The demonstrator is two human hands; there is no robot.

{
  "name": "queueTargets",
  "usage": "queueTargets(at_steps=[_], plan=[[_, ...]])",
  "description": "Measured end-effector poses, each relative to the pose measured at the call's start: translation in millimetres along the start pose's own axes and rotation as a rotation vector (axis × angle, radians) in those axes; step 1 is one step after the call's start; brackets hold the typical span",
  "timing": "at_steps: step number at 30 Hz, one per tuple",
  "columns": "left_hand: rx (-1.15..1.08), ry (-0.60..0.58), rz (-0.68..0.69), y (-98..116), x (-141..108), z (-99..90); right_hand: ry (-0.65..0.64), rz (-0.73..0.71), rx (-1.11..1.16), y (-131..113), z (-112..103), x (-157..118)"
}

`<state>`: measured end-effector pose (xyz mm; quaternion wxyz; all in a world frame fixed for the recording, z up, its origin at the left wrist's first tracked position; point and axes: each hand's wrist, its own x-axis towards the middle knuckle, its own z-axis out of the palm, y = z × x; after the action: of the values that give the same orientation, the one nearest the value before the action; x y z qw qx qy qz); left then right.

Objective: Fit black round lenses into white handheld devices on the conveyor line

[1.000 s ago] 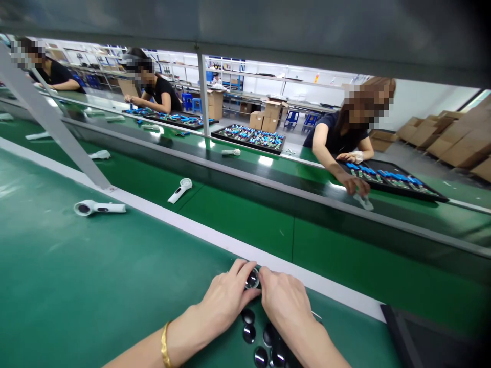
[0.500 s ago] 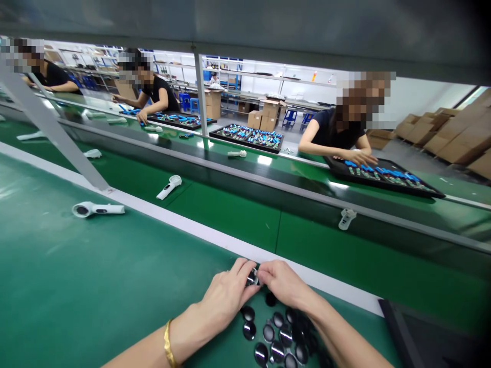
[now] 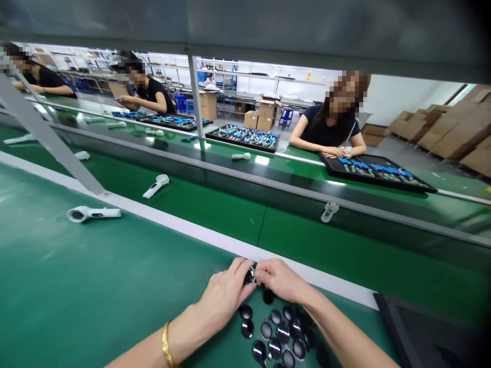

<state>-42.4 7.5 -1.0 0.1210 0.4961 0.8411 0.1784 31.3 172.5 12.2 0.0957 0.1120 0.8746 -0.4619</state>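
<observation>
Toward the table's (image 3: 115,281) left, a white handheld device (image 3: 94,213) is lying near the far edge. Our left hand (image 3: 224,294), wearing a gold bangle (image 3: 164,345), and our right hand (image 3: 280,280) are both gripping a glossy black disc (image 3: 249,277) by its rim, just beside that edge. More black discs (image 3: 275,348) are lying scattered below, and a black tray (image 3: 385,327) is sitting toward the right.

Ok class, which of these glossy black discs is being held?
The disc pinched between left hand and right hand; the other discs lie loose on the green mat.
</observation>
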Motion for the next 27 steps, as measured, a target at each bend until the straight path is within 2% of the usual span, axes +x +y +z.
queueTargets(at_steps=[8, 11, 14, 17, 21, 23, 25, 27], plan=[[-0.050, -0.022, 0.033, -3, -2, -5.4, 0.119, -0.022, -0.181, -17, 3, -26], [0.006, -0.060, 0.110, -1, -1, -16.2, 0.106, -0.076, -0.115, -21, 1, -38], [0.139, -0.097, 0.202, 7, 1, -36.5, 0.133, -0.073, 0.096, -18, -3, -48], [0.291, -0.149, 0.297, 19, 1, -62.7, 0.222, 0.000, 0.320, -8, -6, -56], [0.278, -0.183, 0.458, 23, 13, -87.6, 0.330, 0.063, 0.636, 14, -5, -62], [0.227, -0.177, 0.416, 11, 33, -90.2, 0.373, 0.035, 0.859, 25, -4, -63], [0.155, -0.142, 0.278, -12, 60, -87.3, 0.371, -0.002, 1.103, 36, -5, -64], [0.092, -0.052, 0.095, -39, 90, -82.4, 0.344, -0.028, 1.312, 46, -7, -63]])
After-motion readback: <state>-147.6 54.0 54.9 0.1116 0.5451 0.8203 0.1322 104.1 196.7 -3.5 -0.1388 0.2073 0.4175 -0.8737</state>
